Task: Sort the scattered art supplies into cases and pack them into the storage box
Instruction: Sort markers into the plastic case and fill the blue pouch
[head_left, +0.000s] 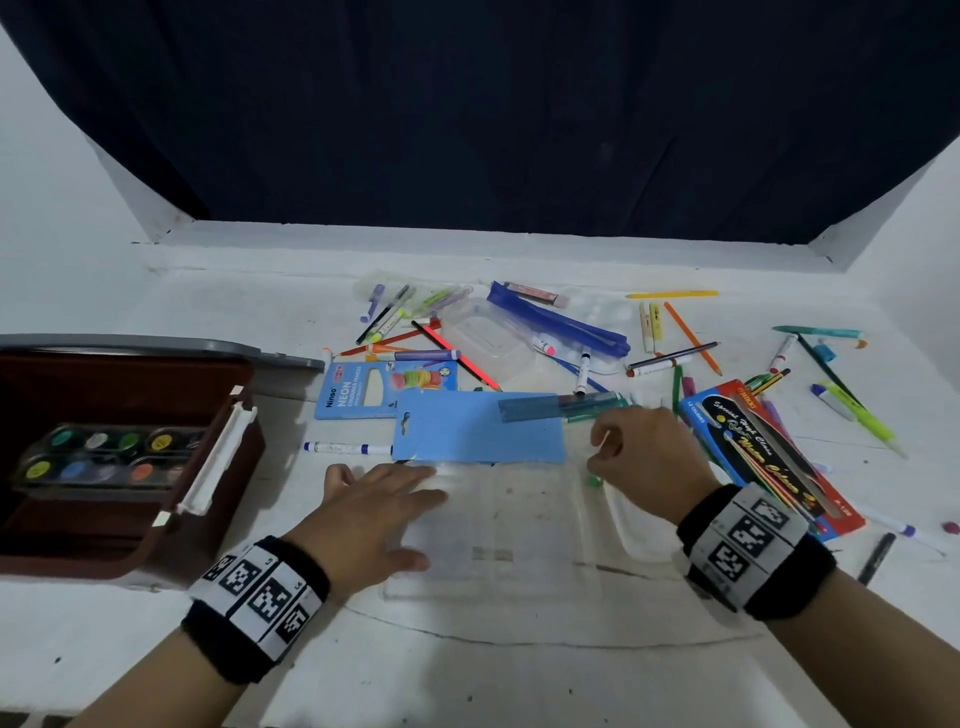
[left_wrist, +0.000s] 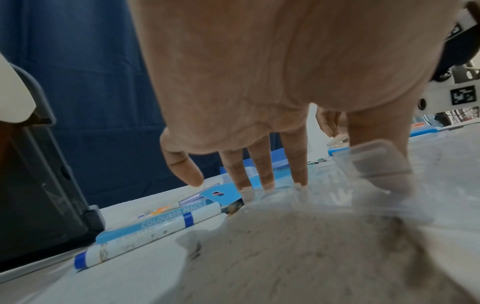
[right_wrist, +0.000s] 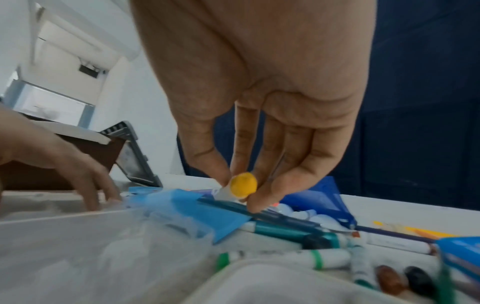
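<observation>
My left hand (head_left: 395, 486) lies flat with straight fingers pressing on a clear plastic case (head_left: 498, 530) at the table's near middle; its fingertips (left_wrist: 267, 185) rest on the case's far edge. My right hand (head_left: 608, 452) hovers at the case's right far corner and pinches a white marker with a yellow end (right_wrist: 242, 186) between thumb and fingers. A blue card pack (head_left: 478, 426) lies just beyond the case. The brown storage box (head_left: 156, 519) stands open at the left, with a watercolour palette (head_left: 104, 457) in it.
Loose markers and pencils (head_left: 675, 358) cover the far and right table. There are also a Neon coloured pencils box (head_left: 384, 387), a blue zip pouch (head_left: 561, 325), a red and blue water colour pen box (head_left: 769, 452) and a blue-capped marker (head_left: 345, 448).
</observation>
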